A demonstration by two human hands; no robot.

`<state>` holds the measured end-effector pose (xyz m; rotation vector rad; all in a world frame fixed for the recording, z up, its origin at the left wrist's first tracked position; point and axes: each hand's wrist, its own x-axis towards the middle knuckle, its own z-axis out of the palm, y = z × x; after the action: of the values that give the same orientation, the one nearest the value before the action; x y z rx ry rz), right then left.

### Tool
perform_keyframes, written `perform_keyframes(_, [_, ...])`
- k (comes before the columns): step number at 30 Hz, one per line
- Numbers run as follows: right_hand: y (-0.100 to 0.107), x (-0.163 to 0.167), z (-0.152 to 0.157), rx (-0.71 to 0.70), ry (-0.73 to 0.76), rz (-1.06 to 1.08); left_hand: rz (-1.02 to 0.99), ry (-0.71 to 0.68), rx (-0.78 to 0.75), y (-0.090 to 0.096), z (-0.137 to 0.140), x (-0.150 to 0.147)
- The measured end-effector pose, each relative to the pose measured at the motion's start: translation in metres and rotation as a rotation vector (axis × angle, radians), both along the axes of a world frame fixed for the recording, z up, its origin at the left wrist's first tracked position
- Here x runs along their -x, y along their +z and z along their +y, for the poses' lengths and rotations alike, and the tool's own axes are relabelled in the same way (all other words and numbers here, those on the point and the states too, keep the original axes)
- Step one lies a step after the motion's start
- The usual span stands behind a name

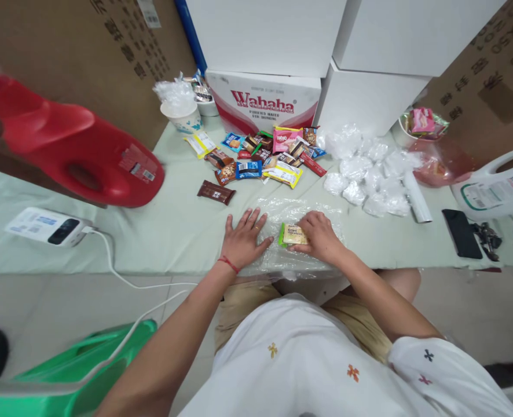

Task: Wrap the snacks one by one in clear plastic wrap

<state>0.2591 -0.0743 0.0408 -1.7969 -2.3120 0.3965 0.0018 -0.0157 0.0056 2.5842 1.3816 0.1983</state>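
A sheet of clear plastic wrap (274,258) lies spread on the table in front of me. On it rests a small yellow and green snack packet (294,234), and my right hand (319,237) grips its right end. My left hand (245,238), a red string at its wrist, lies flat with fingers spread at the left edge of the wrap. Beyond my hands sits a pile of wrapped snacks (260,156) in several colours. A brown snack packet (215,192) lies apart, nearer to my left hand. Several plastic-wrapped bundles (369,168) are heaped behind my right hand.
A roll of wrap (417,197), a black phone (461,233) and a white jug (497,185) stand or lie at right. At left are a red jug (121,168), a white device (48,226) with a cable, and a paper cup (182,117). A Wahaha box (263,104) stands behind.
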Motion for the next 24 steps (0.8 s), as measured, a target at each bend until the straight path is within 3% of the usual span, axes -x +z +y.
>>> perform_keyframes(8, [0.006,0.006,-0.024,0.043,-0.105,-0.119,-0.018,0.0,0.004,-0.001,0.001,0.001])
perform_keyframes(15, [0.019,0.0,-0.007,0.016,0.029,-0.093,-0.014,0.002,0.0,0.0,0.0,0.0])
perform_keyframes(20, [0.012,0.002,0.001,0.093,0.06,-0.08,-0.016,0.007,0.004,0.0,0.001,0.0])
perform_keyframes(24, [0.009,-0.016,-0.023,-0.046,0.024,0.061,-0.072,0.024,0.01,0.004,0.002,0.003])
